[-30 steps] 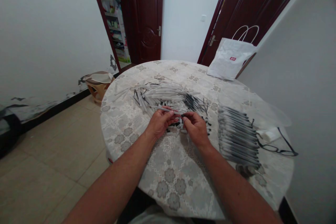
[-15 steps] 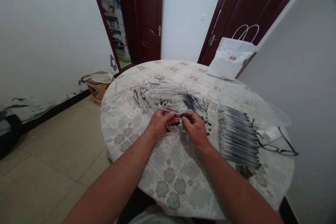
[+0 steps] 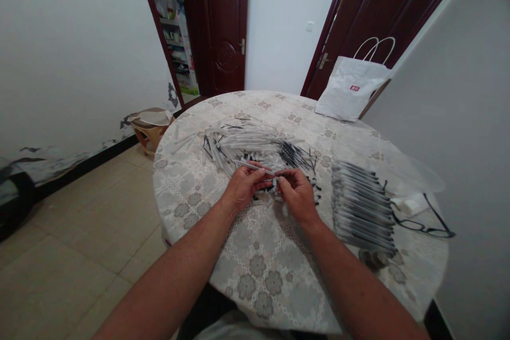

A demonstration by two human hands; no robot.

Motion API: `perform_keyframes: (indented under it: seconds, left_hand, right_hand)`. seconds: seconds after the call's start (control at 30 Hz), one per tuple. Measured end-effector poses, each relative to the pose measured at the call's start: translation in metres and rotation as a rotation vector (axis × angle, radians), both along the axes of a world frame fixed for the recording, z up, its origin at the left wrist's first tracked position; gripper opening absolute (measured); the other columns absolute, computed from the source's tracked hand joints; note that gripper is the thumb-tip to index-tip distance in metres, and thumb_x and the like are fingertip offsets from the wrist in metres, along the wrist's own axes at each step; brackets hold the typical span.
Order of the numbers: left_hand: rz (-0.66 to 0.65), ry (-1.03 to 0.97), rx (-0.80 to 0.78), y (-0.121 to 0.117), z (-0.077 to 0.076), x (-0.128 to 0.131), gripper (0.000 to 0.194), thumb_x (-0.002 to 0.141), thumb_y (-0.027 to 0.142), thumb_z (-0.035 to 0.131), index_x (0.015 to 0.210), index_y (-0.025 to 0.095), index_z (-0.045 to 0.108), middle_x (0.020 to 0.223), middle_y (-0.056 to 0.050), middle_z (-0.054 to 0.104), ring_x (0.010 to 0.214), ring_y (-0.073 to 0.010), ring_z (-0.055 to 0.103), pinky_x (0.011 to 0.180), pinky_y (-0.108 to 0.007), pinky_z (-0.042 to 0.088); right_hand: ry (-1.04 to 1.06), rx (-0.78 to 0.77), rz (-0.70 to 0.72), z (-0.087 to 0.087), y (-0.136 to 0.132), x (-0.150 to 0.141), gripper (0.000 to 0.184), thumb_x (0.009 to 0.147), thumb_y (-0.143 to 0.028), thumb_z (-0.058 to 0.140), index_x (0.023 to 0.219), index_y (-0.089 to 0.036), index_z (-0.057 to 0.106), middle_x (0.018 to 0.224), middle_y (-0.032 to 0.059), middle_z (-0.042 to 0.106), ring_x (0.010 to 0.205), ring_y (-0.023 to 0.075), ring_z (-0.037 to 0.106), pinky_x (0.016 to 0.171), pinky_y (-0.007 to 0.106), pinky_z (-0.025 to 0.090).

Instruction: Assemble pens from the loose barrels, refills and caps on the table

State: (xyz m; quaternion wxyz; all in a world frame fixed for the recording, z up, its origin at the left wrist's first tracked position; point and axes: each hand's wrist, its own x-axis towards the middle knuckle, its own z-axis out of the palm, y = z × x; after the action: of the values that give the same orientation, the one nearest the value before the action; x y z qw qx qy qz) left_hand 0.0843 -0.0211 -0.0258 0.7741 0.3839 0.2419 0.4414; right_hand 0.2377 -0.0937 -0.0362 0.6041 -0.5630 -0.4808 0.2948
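Observation:
My left hand (image 3: 244, 185) is closed round a slim pale pen barrel (image 3: 249, 164), which slants with its tip up to the left. At the barrel's right end, the fingers of my right hand (image 3: 295, 188) are pinched together on a small light piece (image 3: 274, 182), perhaps a pen cap. Beyond both hands spreads a loose heap of white pen barrels (image 3: 251, 139). Thin dark refills (image 3: 294, 155) lie in a bunch at its right side. Small black and white parts lie partly hidden under my hands.
Rows of grey pens (image 3: 362, 207) are stacked on the right of the round table with its flowered cloth (image 3: 258, 271). Eyeglasses (image 3: 424, 228) and a white roll (image 3: 412, 204) lie farther right. A white paper bag (image 3: 353, 87) stands at the back; a stool (image 3: 149, 127) is at the left.
A dark bit showed at my right fingertips before; a light piece shows there now. My right fingers have shifted slightly, while my left hand keeps the barrel in place.

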Motion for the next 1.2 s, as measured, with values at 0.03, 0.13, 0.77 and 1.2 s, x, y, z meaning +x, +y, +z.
perform_keyframes:
  seconds: [0.03, 0.13, 0.77, 1.2]
  left_hand:
    - [0.001, -0.004, -0.011, 0.000, 0.000, 0.000, 0.037, 0.073, 0.027, 0.087, 0.096, 0.017, 0.060, 0.096, -0.008, 0.076, 0.089, -0.0224, 0.075, 0.079, -0.036, 0.062]
    - [-0.003, -0.021, -0.030, 0.002, -0.002, -0.001, 0.038, 0.073, 0.028, 0.087, 0.096, 0.017, 0.059, 0.094, -0.007, 0.076, 0.089, -0.0228, 0.076, 0.079, -0.036, 0.062]
    - [-0.005, 0.003, -0.003, 0.002, -0.002, 0.000, 0.034, 0.073, 0.026, 0.087, 0.095, 0.016, 0.062, 0.095, -0.007, 0.076, 0.085, -0.0192, 0.074, 0.080, -0.035, 0.061]
    - [-0.007, 0.080, 0.047, 0.002, -0.005, 0.002, 0.033, 0.072, 0.029, 0.088, 0.092, 0.015, 0.065, 0.093, -0.007, 0.075, 0.082, -0.0184, 0.073, 0.077, -0.034, 0.061]
  right_hand:
    - [0.012, -0.003, 0.002, 0.001, -0.001, 0.000, 0.021, 0.088, -0.037, 0.063, 0.102, -0.022, 0.063, 0.074, -0.0016, 0.066, 0.060, 0.0145, 0.058, 0.056, 0.025, 0.045]
    - [-0.025, -0.009, -0.013, 0.004, -0.002, 0.004, 0.018, 0.085, -0.036, 0.064, 0.097, -0.022, 0.063, 0.071, -0.0018, 0.064, 0.058, 0.0147, 0.057, 0.055, 0.026, 0.045]
    - [-0.094, -0.042, 0.028, -0.003, 0.004, 0.005, 0.024, 0.085, -0.041, 0.069, 0.097, -0.021, 0.068, 0.085, 0.0025, 0.071, 0.070, 0.0163, 0.063, 0.061, 0.026, 0.049]
    - [-0.244, 0.046, -0.026, -0.007, 0.002, 0.006, 0.020, 0.089, -0.038, 0.067, 0.100, -0.021, 0.069, 0.089, 0.0030, 0.072, 0.077, 0.0178, 0.065, 0.072, 0.029, 0.050]
